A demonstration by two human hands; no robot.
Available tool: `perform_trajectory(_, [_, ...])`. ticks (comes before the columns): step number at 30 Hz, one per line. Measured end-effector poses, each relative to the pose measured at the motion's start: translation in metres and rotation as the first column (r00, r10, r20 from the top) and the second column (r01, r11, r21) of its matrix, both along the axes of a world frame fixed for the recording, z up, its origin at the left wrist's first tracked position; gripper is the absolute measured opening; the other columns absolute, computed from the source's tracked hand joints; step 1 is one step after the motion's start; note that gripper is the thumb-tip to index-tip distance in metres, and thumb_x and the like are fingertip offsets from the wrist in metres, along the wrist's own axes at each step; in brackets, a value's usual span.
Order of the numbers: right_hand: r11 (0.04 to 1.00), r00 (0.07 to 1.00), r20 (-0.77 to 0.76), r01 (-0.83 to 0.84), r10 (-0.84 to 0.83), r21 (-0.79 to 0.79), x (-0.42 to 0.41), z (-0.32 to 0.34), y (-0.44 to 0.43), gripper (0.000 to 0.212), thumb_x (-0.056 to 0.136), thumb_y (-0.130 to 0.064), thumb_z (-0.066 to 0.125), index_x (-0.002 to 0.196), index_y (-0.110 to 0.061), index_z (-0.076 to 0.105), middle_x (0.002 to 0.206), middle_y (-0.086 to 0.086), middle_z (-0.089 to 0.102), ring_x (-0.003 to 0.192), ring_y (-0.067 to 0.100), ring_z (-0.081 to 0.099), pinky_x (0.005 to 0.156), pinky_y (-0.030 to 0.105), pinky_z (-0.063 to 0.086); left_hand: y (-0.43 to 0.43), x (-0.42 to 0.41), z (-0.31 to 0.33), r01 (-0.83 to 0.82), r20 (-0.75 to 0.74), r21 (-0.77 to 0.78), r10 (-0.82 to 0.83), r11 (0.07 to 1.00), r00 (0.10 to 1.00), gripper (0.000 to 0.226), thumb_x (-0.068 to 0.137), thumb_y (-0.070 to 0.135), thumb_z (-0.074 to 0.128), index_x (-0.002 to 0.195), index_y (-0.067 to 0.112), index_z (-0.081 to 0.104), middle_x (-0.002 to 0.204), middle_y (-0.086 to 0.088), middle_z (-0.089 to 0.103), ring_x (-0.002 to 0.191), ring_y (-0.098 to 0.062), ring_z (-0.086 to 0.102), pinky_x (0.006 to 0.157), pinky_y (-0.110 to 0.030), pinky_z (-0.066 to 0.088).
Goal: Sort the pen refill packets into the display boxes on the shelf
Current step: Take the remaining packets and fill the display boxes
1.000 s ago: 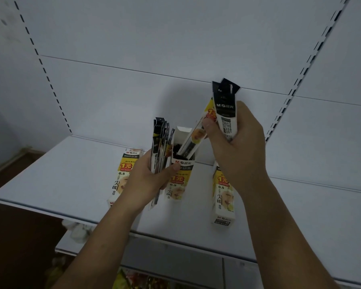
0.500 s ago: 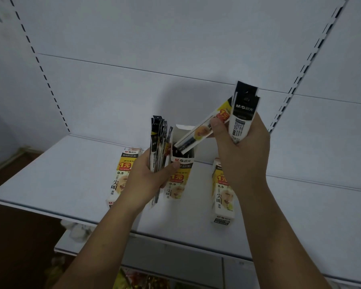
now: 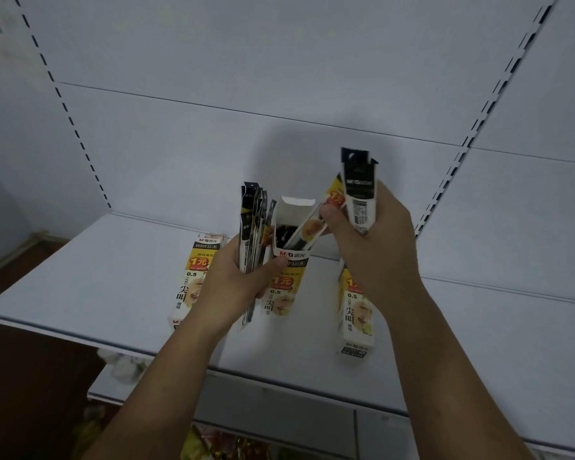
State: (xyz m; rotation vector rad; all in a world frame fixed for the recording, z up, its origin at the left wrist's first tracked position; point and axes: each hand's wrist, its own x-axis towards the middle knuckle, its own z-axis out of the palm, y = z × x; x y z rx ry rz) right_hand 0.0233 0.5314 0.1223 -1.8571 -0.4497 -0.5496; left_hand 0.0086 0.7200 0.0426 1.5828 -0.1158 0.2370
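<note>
The left hand (image 3: 236, 287) grips a bunch of packets (image 3: 251, 227) just left of the open middle box (image 3: 286, 277), thumb on its front, likely to steady it. The right hand (image 3: 372, 247), up to its right, pinches a yellow packet (image 3: 309, 227) tipped into its mouth and clutches black-topped spares (image 3: 359, 194)

Boxes (image 3: 281, 303) white with yellow bands and red print. Packets (image 3: 359, 194) black over white. Shelf (image 3: 80, 277) pale grey, its slots (image 3: 79, 141) black.
</note>
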Motion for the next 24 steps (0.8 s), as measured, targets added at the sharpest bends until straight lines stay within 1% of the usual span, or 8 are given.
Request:
perform_trajectory(3, [0.988, 0.998, -0.007, -0.069, 0.069, -0.135, 0.0, 0.007, 0.004, 0.018, 0.1, -0.014, 0.068, 0.091, -0.024, 0.057, 0.074, -0.031, 0.065, 0.066, -0.005, 0.062, 0.058, 0.008, 0.042, -0.001, 0.001, -0.001, 0.0, -0.003, -0.007, 0.0, 1.0, 1.0, 0.013, 0.093, 0.018, 0.077, 0.1, 0.026, 0.07, 0.069, 0.004, 0.067, 0.059, -0.018, 0.058, 0.058, -0.037, 0.05])
perform_trajectory(5, [0.973, 0.995, -0.022, -0.102, 0.1, -0.206, 0.001, 0.01, 0.008, 0.024, 0.1, -0.014, 0.068, 0.089, -0.029, 0.053, 0.072, -0.037, 0.061, 0.064, -0.008, 0.06, 0.055, 0.005, 0.04, 0.0, 0.001, -0.001, 0.001, -0.004, -0.012, -0.001, 1.0, 1.0, 0.014, 0.093, 0.018, 0.077, 0.103, 0.026, 0.07, 0.071, 0.003, 0.068, 0.059, -0.018, 0.058, 0.057, -0.036, 0.051])
perform_trajectory(8, [0.955, 0.992, -0.034, -0.129, 0.125, -0.268, 0.003, 0.011, 0.011, 0.02, 0.1, -0.02, 0.067, 0.091, -0.029, 0.053, 0.072, -0.035, 0.061, 0.062, -0.005, 0.059, 0.053, 0.007, 0.04, 0.002, 0.002, -0.002, -0.006, -0.01, -0.016, 0.006, 1.0, 1.0, 0.015, 0.092, 0.02, 0.077, 0.104, 0.027, 0.07, 0.072, 0.002, 0.068, 0.059, -0.019, 0.057, 0.057, -0.037, 0.051])
perform_trajectory(11, [0.948, 0.988, -0.051, -0.153, 0.145, -0.279, 0.004, 0.009, 0.011, 0.009, 0.101, -0.022, 0.067, 0.099, -0.019, 0.059, 0.077, -0.026, 0.066, 0.064, -0.001, 0.061, 0.054, 0.009, 0.042, 0.003, 0.001, -0.002, -0.012, -0.006, 0.009, 0.013, 1.0, 1.0, 0.013, 0.094, 0.02, 0.076, 0.102, 0.027, 0.069, 0.072, 0.002, 0.069, 0.059, -0.019, 0.058, 0.058, -0.038, 0.052])
perform_trajectory(15, [0.944, 0.986, -0.07, -0.167, 0.153, -0.283, 0.004, 0.011, 0.011, 0.011, 0.1, -0.02, 0.067, 0.107, -0.012, 0.062, 0.081, -0.015, 0.07, 0.071, 0.0, 0.065, 0.058, 0.01, 0.046, 0.003, 0.0, -0.001, -0.009, -0.006, 0.011, 0.009, 1.0, 1.0, 0.014, 0.093, 0.021, 0.077, 0.103, 0.027, 0.069, 0.072, 0.003, 0.07, 0.06, -0.015, 0.06, 0.058, -0.036, 0.053])
perform_trajectory(17, [0.949, 0.989, -0.046, -0.149, 0.142, -0.279, 0.005, 0.014, 0.008, 0.008, 0.1, -0.02, 0.067, 0.106, -0.017, 0.063, 0.082, -0.017, 0.07, 0.074, -0.001, 0.065, 0.06, 0.009, 0.045, 0.001, -0.002, 0.001, 0.001, -0.01, 0.014, -0.001, 1.0, 1.0, 0.014, 0.092, 0.021, 0.077, 0.102, 0.026, 0.069, 0.07, 0.005, 0.069, 0.059, -0.011, 0.06, 0.057, -0.034, 0.052])
perform_trajectory(20, [0.953, 0.988, -0.022, -0.152, 0.151, -0.261, 0.006, 0.02, 0.003, 0.009, 0.101, -0.017, 0.066, 0.102, -0.023, 0.06, 0.078, -0.03, 0.065, 0.072, -0.004, 0.063, 0.06, 0.007, 0.041, 0.0, -0.002, 0.003, 0.01, -0.019, 0.009, -0.01, 1.0, 1.0, 0.014, 0.092, 0.019, 0.076, 0.102, 0.025, 0.069, 0.068, 0.007, 0.07, 0.058, -0.01, 0.06, 0.057, -0.035, 0.052])
perform_trajectory(24, [0.927, 0.987, -0.05, -0.159, 0.151, -0.339, 0.008, 0.015, 0.005, 0.007, 0.1, -0.02, 0.067, 0.102, -0.018, 0.06, 0.074, -0.029, 0.063, 0.069, -0.003, 0.061, 0.057, 0.008, 0.041, 0.001, 0.0, 0.001, 0.001, -0.001, 0.002, -0.001, 1.0, 1.0, 0.014, 0.092, 0.019, 0.077, 0.101, 0.028, 0.07, 0.068, 0.004, 0.068, 0.058, -0.016, 0.058, 0.057, -0.037, 0.05])
